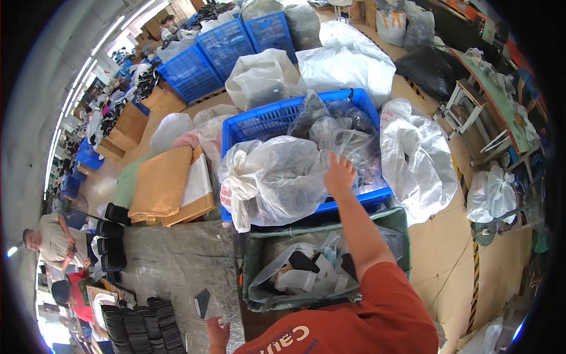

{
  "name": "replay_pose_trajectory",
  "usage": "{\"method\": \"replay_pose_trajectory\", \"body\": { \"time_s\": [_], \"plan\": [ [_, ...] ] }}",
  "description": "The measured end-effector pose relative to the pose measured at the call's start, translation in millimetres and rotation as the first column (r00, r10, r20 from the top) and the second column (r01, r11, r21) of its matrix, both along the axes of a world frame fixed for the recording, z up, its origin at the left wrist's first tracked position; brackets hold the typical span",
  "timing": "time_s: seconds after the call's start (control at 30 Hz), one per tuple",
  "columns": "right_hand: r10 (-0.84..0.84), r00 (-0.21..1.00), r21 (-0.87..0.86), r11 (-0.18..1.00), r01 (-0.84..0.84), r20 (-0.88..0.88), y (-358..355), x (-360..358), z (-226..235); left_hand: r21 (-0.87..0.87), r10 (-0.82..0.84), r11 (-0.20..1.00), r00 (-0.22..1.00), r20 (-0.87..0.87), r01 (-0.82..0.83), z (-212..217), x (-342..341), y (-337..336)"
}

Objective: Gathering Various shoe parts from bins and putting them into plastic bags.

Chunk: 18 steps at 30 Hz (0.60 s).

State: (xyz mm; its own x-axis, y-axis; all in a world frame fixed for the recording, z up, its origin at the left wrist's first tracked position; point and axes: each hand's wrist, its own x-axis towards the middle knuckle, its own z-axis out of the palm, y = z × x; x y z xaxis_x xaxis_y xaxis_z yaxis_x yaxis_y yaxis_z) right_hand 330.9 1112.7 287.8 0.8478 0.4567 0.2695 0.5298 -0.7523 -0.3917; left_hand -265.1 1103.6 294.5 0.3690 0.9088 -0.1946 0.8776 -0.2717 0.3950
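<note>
My right arm stretches forward over the blue plastic crate [259, 116]. My right hand [340, 176] lies against the clear plastic bags [354, 141] inside it, fingers apart, gripping nothing that I can see. To its left, a large knotted translucent bag [283, 177] rests in the crate and hangs over the near rim. My left hand [218, 331] is low beside my body at the table's edge, fingers apart and nothing in it. Near it on the plastic-covered table [177, 253] lies a small dark flat piece [201, 302] with a pale mark.
A green-lined bin [253, 277] holding scraps stands between me and the crate. White sacks [415, 159] flank the crate on the right, brown paper packages [162, 186] on the left. Stacks of black pieces [141, 324] stand on the table. Two people work at far left.
</note>
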Motion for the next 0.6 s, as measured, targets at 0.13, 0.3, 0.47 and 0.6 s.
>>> {"method": "replay_pose_trajectory", "body": {
  "time_s": [0.13, 0.3, 0.47, 0.6],
  "plan": [
    [0.111, 0.978, -0.264, 0.952, -0.156, -0.178, -22, 41, -40, -0.111, 0.043, 0.993, 0.998, -0.049, -0.048, 1, -1, -6],
    [0.321, 0.916, 0.709, 0.702, -0.060, -0.240, -54, 128, -55, -0.124, 0.023, 0.992, 0.999, 0.024, -0.020, 2, 10, -10],
    [0.259, 0.962, 0.669, 0.700, -0.249, 0.087, -85, 190, -21, -0.141, 0.063, 0.987, 0.993, -0.096, -0.076, 10, 2, -28],
    [0.296, 0.460, 0.029, 0.815, -0.579, 0.837, -123, 226, 25, -0.180, -0.029, 0.984, 0.981, -0.190, -0.005, 7, 13, -24]
  ]
}}
